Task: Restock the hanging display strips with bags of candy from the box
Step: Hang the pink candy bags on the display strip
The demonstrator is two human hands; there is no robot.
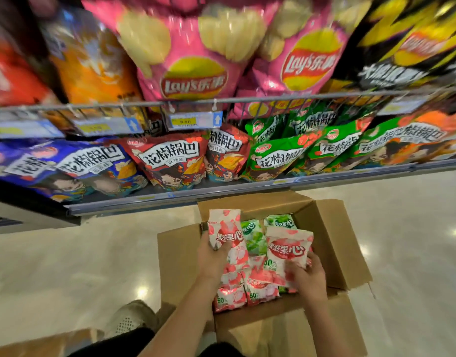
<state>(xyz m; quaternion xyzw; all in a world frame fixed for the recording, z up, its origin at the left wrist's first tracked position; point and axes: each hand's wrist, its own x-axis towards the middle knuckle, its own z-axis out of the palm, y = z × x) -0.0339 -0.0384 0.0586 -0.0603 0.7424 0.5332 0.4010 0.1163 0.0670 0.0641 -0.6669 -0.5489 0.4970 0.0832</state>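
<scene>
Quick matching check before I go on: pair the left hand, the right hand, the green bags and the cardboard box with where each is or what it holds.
1. left hand
2. right hand
3. green bags
4. cardboard box

A. on the floor, flaps open
B. grips the raised pink bag
C. at the box's far end
D. grips the pink bag nearer the box's right wall

Pairs: 1-B, 2-D, 3-C, 4-A

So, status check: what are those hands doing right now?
Left hand grips pink candy bag. Right hand grips another. Both over open box. Nothing blocking.
</scene>
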